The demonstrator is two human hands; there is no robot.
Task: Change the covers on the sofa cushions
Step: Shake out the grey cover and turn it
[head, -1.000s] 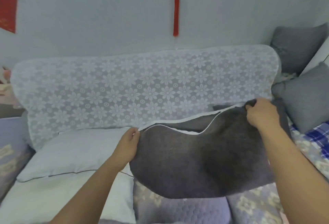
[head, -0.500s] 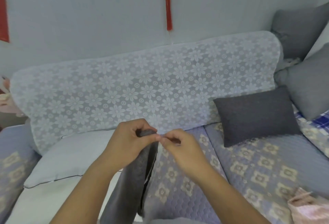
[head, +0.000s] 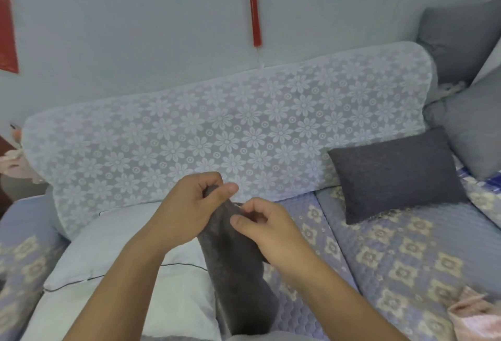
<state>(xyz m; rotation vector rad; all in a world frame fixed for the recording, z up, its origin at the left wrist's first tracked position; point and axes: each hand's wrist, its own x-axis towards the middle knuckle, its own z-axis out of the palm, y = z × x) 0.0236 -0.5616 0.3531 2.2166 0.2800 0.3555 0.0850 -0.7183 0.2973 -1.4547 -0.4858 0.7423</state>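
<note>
A dark grey cushion cover [head: 238, 281] hangs bunched and limp from both hands, down past the frame's lower edge. My left hand [head: 187, 210] grips its top corner between thumb and curled fingers. My right hand [head: 264, 228] pinches the same top edge just to the right, where a bit of white trim shows. Two bare white cushion inserts [head: 130, 254] lie on the sofa seat at the lower left, one overlapping the other. A dark grey covered cushion [head: 393, 172] leans against the lace-draped sofa back [head: 217, 134] on the right.
Two lighter grey cushions [head: 471, 126] are stacked in the right corner over a blue plaid cloth. The seat has a purple quilted floral cover [head: 393, 254]. A pink cloth [head: 477, 319] lies at the lower right. A red tassel [head: 253, 4] hangs on the wall.
A second ago the hands held the grey cover spread wide. They came together at its top edge, the cover now hangs bunched, and the dark grey cushion behind it is uncovered.
</note>
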